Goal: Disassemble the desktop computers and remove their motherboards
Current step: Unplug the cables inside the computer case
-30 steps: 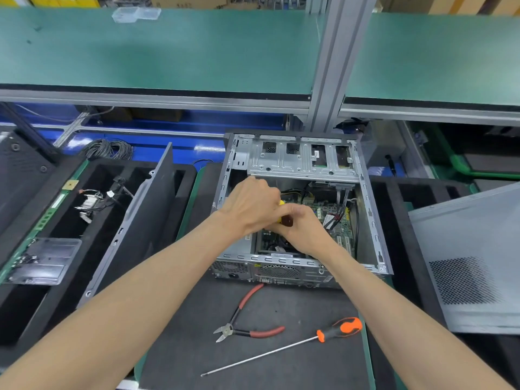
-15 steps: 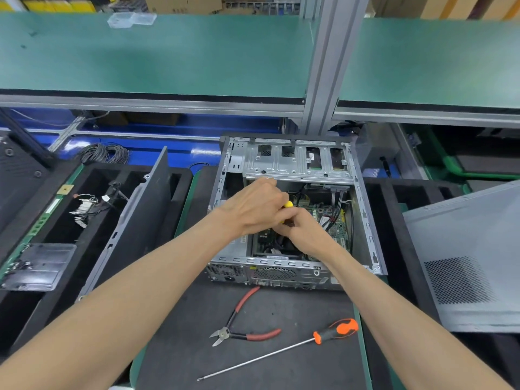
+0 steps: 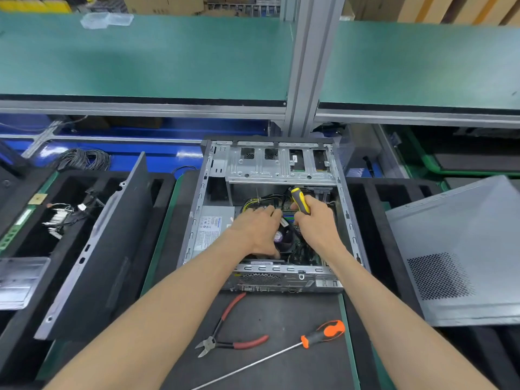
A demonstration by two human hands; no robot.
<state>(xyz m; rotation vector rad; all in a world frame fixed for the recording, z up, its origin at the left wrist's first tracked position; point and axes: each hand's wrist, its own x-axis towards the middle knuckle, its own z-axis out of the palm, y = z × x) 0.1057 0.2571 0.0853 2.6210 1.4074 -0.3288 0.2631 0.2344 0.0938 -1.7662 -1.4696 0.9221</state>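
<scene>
Side panel (image 3: 461, 249) is off; my right hand (image 3: 318, 229) grips the yellow screwdriver (image 3: 300, 200), left hand (image 3: 260, 232) fingers flat inside the case (image 3: 197, 220). Motherboard (image 3: 304, 253) not out yet.

The screwdriver handle (image 3: 300, 204) inside the silver-grey computer case (image 3: 270, 170) is yellow and black. On the dark grey mat (image 3: 281, 319) nearer lie red-handled cutters (image 3: 230, 330) and a long screwdriver (image 3: 284, 351) with an orange and black grip. The far shelf (image 3: 146, 54) is green. The right side panel (image 3: 461, 249) is grey with a dotted vent patch.
</scene>
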